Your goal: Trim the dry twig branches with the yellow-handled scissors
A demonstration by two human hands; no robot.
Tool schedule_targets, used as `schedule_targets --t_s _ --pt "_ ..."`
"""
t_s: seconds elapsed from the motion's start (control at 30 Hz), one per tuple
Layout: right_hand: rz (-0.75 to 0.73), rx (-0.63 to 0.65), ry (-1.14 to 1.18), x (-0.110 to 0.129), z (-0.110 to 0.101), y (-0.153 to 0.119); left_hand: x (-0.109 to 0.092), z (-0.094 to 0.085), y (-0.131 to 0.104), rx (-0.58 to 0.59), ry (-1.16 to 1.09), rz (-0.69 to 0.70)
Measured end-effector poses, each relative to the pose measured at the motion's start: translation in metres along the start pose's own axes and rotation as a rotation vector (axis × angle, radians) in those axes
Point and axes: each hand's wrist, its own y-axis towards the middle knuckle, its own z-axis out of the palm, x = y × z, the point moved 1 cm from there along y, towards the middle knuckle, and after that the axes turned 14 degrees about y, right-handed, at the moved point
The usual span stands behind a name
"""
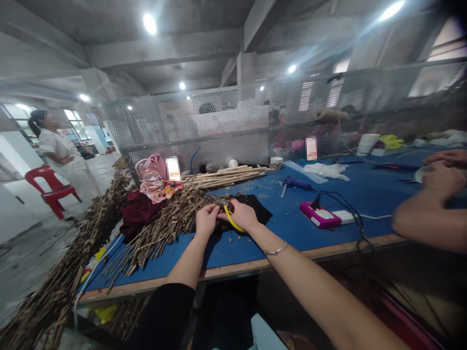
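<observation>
Both hands at the yellow-handled cutters [229, 217]
Right hand [243, 214] grips the handles — left hand [206, 218] pinches a twig [215, 199] over the blue tabletop [292, 228].

Single head camera on my rig: looks forward and down across blue table [292, 228], near edge close, wide-angle.

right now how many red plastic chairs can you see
1. The red plastic chair stands on the floor at far left, beside a standing person and beyond the pile of twigs. Others may be hidden behind the mesh screen.
</observation>
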Motion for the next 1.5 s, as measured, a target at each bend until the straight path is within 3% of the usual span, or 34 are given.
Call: schedule_targets --t_s 0.4,0.77,1.0,1.5 --pt "-0.125 -0.041 0.017 -0.0033 0.0050 0.0004 0.0047 0.0011 0.0038 -0.029 -0.003 0.022" --pt "-0.056 -0.057 0.067 -0.0031 0.0029 0.0002 0.0027 0.0014 0.0024 -0.003 -0.024 0.076" --pt "-0.116 -0.027 0.093 -0.0040 0.0047 0.0005 0.0079 0.0006 0.0060 -0.005 -0.022 0.108" --pt "-0.021 0.006 0.038 -0.0024 0.0023 0.0007 0.0078 -0.0003 0.0059 -0.047 -0.019 0.083"
